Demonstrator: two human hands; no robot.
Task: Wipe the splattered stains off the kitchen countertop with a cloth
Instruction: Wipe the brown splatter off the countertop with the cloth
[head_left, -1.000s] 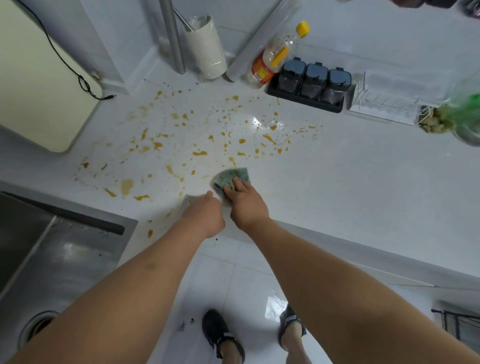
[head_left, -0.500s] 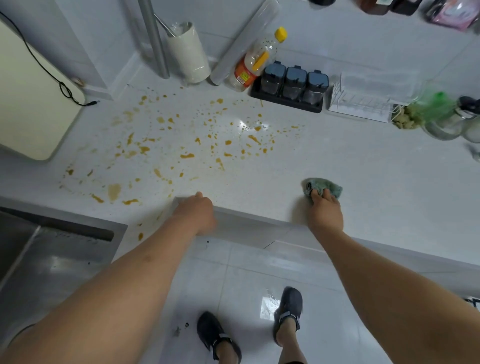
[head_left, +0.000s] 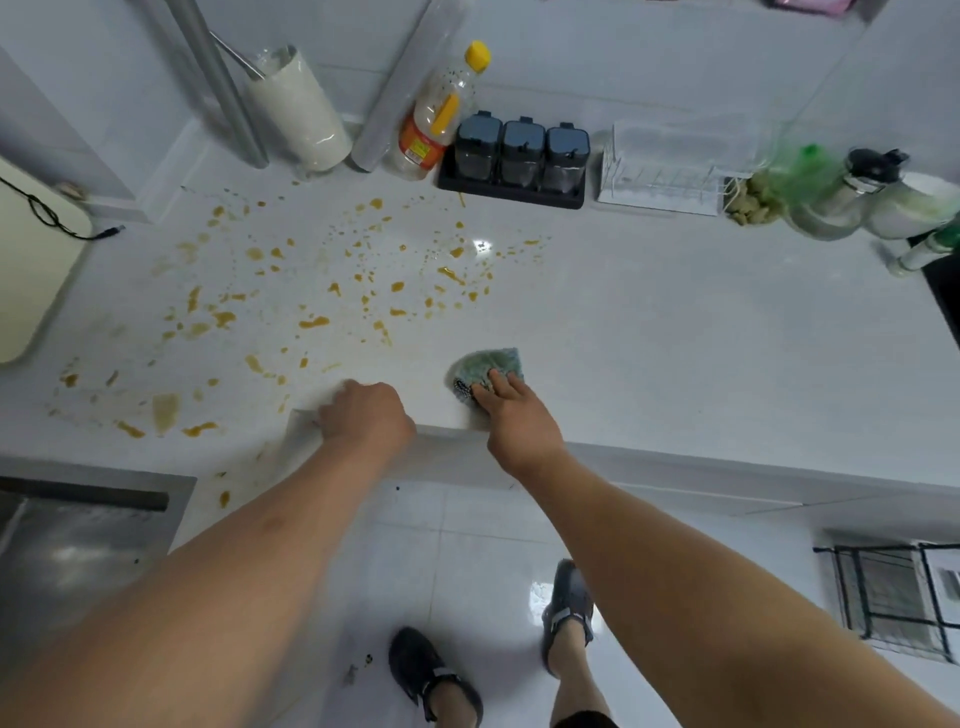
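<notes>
Wiping step: right hand (head_left: 511, 415), fingers flat, presses cloth (head_left: 485, 366) onto countertop (head_left: 675, 338) at near edge, just right of stains (head_left: 311, 322). Left hand (head_left: 369, 415) curled, empty, braced on edge. Most splatter untouched; next stroke should sweep left and far.

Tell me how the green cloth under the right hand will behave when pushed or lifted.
The crumpled green cloth bunches under the fingers of the right hand, so it is probably soft and would droop if lifted. Flat on the smooth white countertop, it should slide easily. It looks light.
</notes>
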